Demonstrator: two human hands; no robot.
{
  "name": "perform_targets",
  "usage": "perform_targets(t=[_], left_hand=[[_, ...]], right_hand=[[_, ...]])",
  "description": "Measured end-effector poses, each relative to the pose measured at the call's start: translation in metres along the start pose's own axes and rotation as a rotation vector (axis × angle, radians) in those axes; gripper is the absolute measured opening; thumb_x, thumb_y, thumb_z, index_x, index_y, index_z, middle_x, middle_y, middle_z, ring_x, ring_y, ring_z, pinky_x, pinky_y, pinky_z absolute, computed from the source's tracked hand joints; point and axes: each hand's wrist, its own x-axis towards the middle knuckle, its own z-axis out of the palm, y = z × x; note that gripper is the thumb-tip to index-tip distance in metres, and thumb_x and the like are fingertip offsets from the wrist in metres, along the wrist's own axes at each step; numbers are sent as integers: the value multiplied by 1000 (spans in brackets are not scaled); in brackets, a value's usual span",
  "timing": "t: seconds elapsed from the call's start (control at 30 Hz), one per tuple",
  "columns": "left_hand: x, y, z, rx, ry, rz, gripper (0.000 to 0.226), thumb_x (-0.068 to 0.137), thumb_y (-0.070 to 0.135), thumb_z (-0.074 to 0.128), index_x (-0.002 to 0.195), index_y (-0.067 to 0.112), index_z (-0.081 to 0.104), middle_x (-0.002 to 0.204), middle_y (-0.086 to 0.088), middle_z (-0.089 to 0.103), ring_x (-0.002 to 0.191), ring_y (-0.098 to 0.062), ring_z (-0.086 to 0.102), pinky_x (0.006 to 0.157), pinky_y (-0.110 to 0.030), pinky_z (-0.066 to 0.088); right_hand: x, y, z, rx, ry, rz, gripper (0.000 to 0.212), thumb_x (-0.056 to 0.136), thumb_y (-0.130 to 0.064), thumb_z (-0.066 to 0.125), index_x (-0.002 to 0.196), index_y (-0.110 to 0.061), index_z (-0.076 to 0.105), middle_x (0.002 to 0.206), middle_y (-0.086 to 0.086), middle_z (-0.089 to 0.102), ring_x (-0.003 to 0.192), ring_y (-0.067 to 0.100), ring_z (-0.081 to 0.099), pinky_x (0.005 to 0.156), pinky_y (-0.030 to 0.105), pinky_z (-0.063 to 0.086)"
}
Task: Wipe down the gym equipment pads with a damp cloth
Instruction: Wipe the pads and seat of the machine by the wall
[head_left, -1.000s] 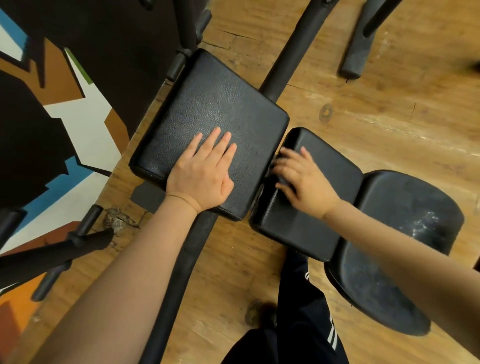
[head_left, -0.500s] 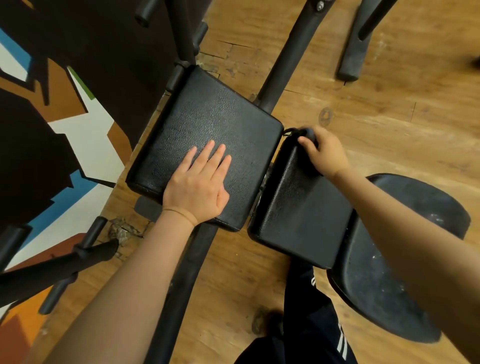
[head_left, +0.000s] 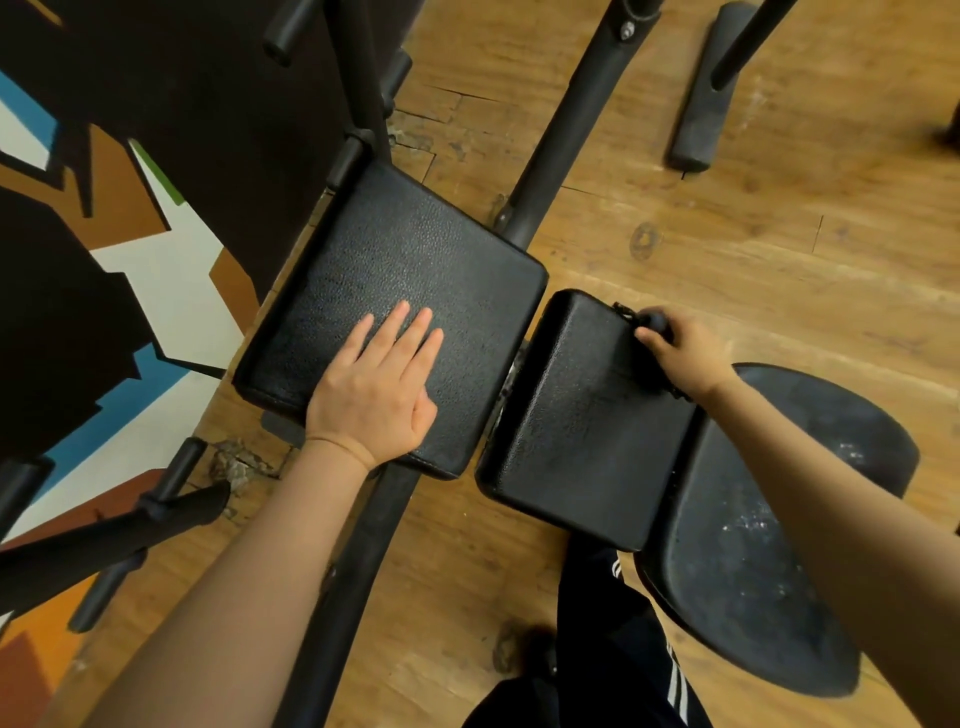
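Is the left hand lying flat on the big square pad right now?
Yes: the left hand rests palm down with its fingers straight on the big square pad.

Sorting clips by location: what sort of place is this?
Most likely a gym: black padded rests on a tubular steel frame, a moulded seat, plank floor and a painted wall mural.
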Motion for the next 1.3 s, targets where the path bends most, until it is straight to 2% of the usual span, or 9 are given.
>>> perform_targets(t=[0.13, 0.23, 0.37, 0.47, 0.63, 0.93, 1.03, 1.2, 1.3], left_hand=[[0, 1, -2, 5, -4, -8, 54, 81, 23, 37, 125, 3, 60, 133, -17, 56, 125, -35, 51, 105, -47, 31], [0, 1, -2, 3, -2, -1, 54, 81, 23, 37, 126, 3, 60, 134, -17, 55, 127, -34, 48, 106, -47, 30], [0, 2, -1, 11, -1, -4, 55, 80, 23, 38, 127, 3, 59, 136, -16, 54, 129, -32, 44, 106, -47, 31], [1, 2, 0, 13, 7, 1, 55, 79, 22, 38, 127, 3, 59, 135, -16, 55, 128, -33, 46, 106, -48, 32], [1, 2, 0, 18, -2, -1, 55, 80, 22, 38, 127, 3, 59, 135, -17, 55, 127, -34, 46, 106, -48, 32], [1, 3, -4, 27, -46, -8, 56, 81, 21, 36, 128, 2, 57, 136, -18, 53, 128, -36, 47, 106, -49, 29], [2, 2, -3, 29, -46, -1, 56, 80, 21, 37, 129, 2, 56, 137, -18, 53, 128, -37, 47, 107, -48, 28], [1, 3, -2, 25, -52, -4, 57, 80, 22, 37, 130, 2, 56, 137, -18, 52, 129, -36, 46, 107, -48, 28], [1, 3, -1, 19, -47, -2, 56, 80, 22, 37, 129, 2, 56, 137, -18, 52, 128, -36, 47, 107, -48, 28]], right_hand=[[26, -42, 11, 76, -49, -138, 27, 90, -12, 57, 116, -4, 58, 112, 17, 63, 107, 29, 56, 88, 35, 40], [30, -40, 15, 104, -60, -161, 28, 89, -13, 59, 115, -3, 59, 110, 18, 63, 105, 29, 56, 88, 37, 41], [-2, 14, 1, 79, -47, -36, 30, 89, -14, 60, 116, -1, 57, 109, 18, 62, 103, 29, 56, 83, 37, 40], [-27, 45, -9, 99, -17, 86, 31, 91, -11, 57, 121, -5, 56, 110, 14, 62, 106, 24, 55, 78, 27, 36], [-24, 48, -5, 65, 40, 197, 30, 92, -15, 56, 119, -3, 57, 115, 18, 61, 110, 32, 54, 79, 29, 36], [30, -58, 18, 87, -86, -122, 35, 88, -20, 62, 115, 1, 56, 112, 18, 61, 105, 29, 54, 86, 34, 39], [21, -30, 9, 136, -128, -108, 34, 88, -12, 60, 121, -4, 54, 114, 13, 60, 106, 22, 54, 86, 27, 38], [-16, 50, -10, 96, -95, 131, 32, 89, -10, 59, 120, -3, 55, 115, 18, 61, 109, 28, 55, 91, 35, 39], [-24, 59, -13, 87, -75, 194, 33, 88, -8, 60, 121, -3, 55, 116, 19, 61, 111, 31, 54, 93, 36, 39]])
